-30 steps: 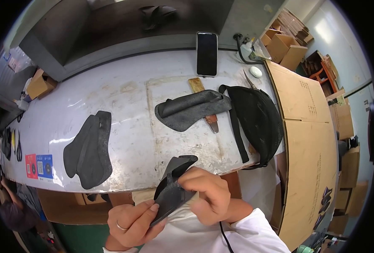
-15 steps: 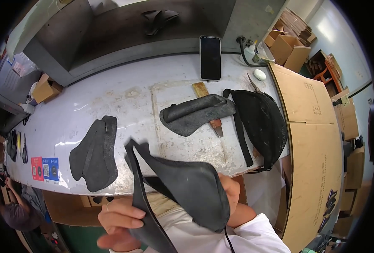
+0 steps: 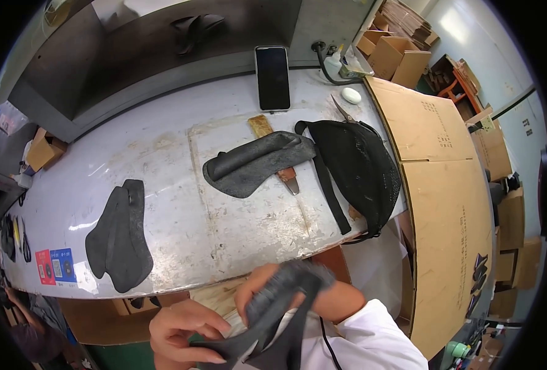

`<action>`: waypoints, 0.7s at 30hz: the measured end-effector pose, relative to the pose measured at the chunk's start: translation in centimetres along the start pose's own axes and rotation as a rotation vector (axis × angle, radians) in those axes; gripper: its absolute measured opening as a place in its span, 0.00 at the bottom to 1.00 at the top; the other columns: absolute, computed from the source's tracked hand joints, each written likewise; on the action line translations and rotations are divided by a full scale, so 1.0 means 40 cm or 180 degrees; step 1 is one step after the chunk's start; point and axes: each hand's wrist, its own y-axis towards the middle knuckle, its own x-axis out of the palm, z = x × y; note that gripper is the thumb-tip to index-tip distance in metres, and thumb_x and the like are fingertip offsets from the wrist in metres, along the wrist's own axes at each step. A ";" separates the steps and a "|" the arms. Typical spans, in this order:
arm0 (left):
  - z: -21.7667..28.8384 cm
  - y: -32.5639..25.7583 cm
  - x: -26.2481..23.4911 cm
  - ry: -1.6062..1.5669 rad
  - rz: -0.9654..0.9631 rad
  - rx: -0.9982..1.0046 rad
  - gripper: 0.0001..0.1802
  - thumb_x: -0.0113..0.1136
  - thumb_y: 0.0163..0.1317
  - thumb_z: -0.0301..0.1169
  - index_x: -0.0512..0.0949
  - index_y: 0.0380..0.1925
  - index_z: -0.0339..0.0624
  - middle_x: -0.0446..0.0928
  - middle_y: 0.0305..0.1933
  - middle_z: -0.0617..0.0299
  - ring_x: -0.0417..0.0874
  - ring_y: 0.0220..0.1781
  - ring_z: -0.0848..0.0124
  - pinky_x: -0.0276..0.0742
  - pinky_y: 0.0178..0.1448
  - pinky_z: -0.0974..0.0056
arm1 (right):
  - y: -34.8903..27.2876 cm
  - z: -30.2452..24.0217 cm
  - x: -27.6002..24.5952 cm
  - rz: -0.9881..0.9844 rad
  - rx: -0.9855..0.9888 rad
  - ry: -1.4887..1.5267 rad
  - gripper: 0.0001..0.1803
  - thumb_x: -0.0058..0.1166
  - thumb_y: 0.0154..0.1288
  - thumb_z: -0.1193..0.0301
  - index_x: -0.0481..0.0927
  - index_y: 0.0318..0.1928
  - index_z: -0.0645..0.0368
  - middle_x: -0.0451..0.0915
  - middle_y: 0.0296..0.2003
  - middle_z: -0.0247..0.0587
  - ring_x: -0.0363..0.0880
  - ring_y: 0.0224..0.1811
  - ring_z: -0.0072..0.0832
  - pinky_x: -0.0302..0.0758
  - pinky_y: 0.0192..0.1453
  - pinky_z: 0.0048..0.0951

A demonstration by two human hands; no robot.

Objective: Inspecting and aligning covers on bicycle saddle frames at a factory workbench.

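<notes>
Fingers (image 3: 258,293) of my right hand (image 3: 267,296) curl around the upper end of a dark rubbery piece (image 3: 273,320); left hand (image 3: 184,330) pinches its lower end. Piece sits below the worktop (image 3: 162,160) edge, long axis slanting up-right. Both hands on it.

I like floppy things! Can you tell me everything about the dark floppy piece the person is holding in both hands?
The dark piece is a soft, charcoal-grey flat cut shape that looks like rubbery foam or fabric, partly blurred. It is bent and folded over, held below the near edge of the white table, close to the person's body. The left hand grips its lower part, and the right hand pinches its upper fold. Nothing else touches it.
</notes>
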 end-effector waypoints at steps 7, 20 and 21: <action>0.074 0.046 -0.037 0.1009 -0.0964 -0.1975 0.51 0.71 0.53 0.18 0.50 0.73 0.37 0.80 0.40 0.46 0.84 0.32 0.65 0.80 0.38 0.65 | -0.006 -0.009 0.047 0.0985 0.0313 -0.1239 0.10 0.61 0.67 0.70 0.80 0.43 0.64 0.80 0.33 0.34 0.75 0.35 0.19 0.73 0.38 0.25; 0.031 0.061 0.027 0.1641 -0.0559 -0.0918 0.46 0.73 0.53 0.23 0.60 0.71 0.37 0.78 0.20 0.59 0.77 0.19 0.73 0.72 0.25 0.70 | -0.070 -0.037 -0.024 0.0880 -0.0747 -0.1164 0.09 0.56 0.57 0.75 0.74 0.28 0.71 0.76 0.28 0.44 0.72 0.31 0.32 0.67 0.36 0.35; 0.031 0.065 0.023 0.1644 -0.0553 -0.0921 0.46 0.73 0.53 0.23 0.60 0.71 0.37 0.78 0.20 0.59 0.77 0.19 0.73 0.72 0.25 0.70 | -0.074 -0.024 -0.012 0.0843 -0.0190 -0.1490 0.08 0.57 0.59 0.75 0.75 0.30 0.71 0.76 0.25 0.41 0.71 0.28 0.28 0.67 0.33 0.33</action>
